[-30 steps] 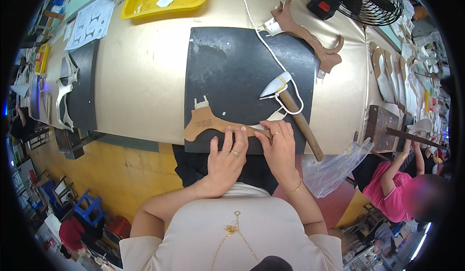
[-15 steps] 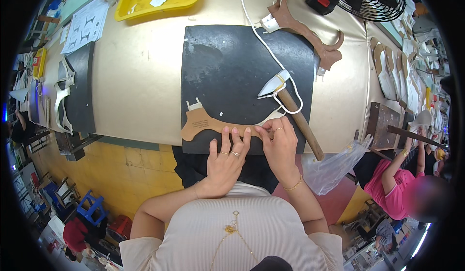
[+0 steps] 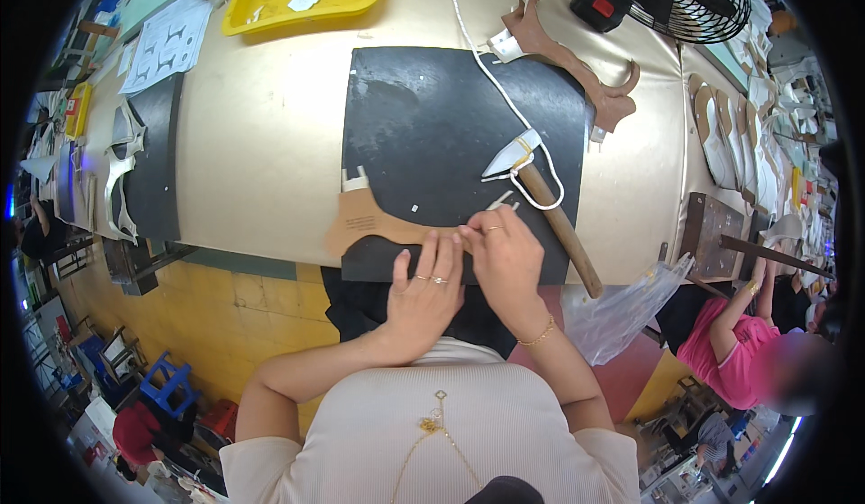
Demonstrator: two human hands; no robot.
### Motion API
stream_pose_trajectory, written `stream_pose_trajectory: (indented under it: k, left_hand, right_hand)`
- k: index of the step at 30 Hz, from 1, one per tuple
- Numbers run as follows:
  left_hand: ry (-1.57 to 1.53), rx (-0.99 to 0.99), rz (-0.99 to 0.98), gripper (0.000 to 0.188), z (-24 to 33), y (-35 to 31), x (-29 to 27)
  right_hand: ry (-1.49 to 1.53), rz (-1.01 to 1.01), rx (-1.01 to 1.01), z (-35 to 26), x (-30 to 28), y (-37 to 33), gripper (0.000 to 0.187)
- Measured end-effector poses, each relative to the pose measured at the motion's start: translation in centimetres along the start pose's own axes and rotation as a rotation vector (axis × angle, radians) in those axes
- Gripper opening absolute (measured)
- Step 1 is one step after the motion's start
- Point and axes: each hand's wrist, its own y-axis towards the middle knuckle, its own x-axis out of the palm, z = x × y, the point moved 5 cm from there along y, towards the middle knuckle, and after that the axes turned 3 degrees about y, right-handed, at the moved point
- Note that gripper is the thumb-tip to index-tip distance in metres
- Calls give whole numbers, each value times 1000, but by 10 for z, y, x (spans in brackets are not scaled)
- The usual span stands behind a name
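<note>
The left hand (image 3: 426, 286) lies with fingers spread flat, tips on the tan strap (image 3: 368, 219), whose wide end juts past the left edge of the black mat (image 3: 423, 112). Just beside it, the right hand (image 3: 506, 259) pinches the tan strap's narrow part. Rightward lies a hammer (image 3: 564, 225), looped with white cord (image 3: 501, 91).

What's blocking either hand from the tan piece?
Nothing visible. The left hand has fingertips on the tan piece, and the right hand's fingertips are at its narrow part. The nearest tool, the hammer, lies to the right of the right hand, not in between.
</note>
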Motion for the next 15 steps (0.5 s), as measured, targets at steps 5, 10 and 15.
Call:
stream_pose_trajectory:
  k: [5,10,15]
  left_hand:
    - [29,10,-46,75,-30,-13,-2]
    - [8,-55,-40,75,-23,-14,1]
    - [22,-60,-47,67,-22,-13,-2]
  right_hand:
    - [199,-92,81,-13,11,10,16]
    - [439,-279,255,-1,-16,-20,30]
    - [462,-231,298,2,-22,-46,42]
